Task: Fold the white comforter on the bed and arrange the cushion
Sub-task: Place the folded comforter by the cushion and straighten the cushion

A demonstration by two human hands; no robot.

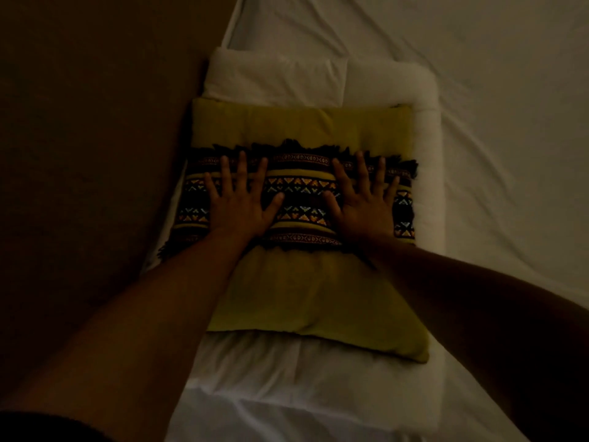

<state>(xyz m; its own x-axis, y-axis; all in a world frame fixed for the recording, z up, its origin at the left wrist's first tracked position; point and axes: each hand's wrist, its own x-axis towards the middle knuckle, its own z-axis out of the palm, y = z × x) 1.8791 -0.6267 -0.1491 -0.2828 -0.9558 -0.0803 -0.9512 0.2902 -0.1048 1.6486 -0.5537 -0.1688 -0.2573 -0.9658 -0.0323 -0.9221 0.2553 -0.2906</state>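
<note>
Hands lie flat with fingers spread wide, our left hand (237,199) and right hand (366,199) pressing the patterned band of the yellow-green square cushion (306,291). We see it resting atop the folded white comforter (274,76) on the white-sheeted bed (510,122).

Dim light blurs detail throughout: both forearms run off the lower edge, the cushion (306,288) hides the middle of the folded comforter (427,186), the bed sheet (510,90) is cut by top and right edges, and the dark surface (79,122) at left stays unreadable.
</note>
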